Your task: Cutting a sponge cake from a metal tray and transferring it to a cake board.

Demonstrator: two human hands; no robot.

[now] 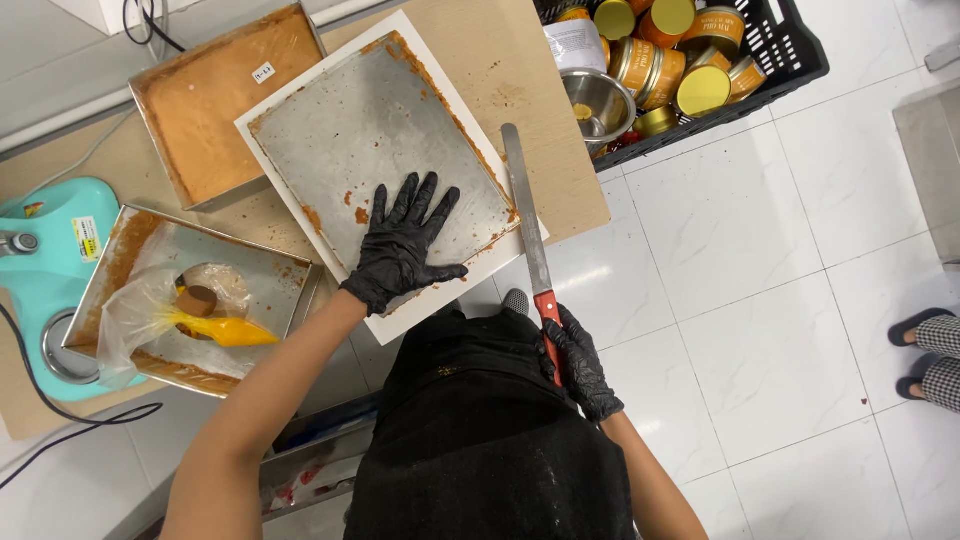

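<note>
While the left hand (405, 245) lies flat on the tray (370, 130), the right hand (577, 360) grips the knife (527, 215), blade pointing away

1. Small white label (263, 71) on the rim of the cake-filled tray, upper left of the frame.
2. Yellow-and-white sticker (87, 238) on the turquoise appliance, left edge.
3. Orange tins (662, 72) with yellow lids in the black crate, top right.

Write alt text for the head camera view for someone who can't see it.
Seen from above, a person's black-gloved left hand presses flat on an upturned metal baking tray on a white board, while the right hand holds a long red-handled palette knife along the tray's edge.
</note>
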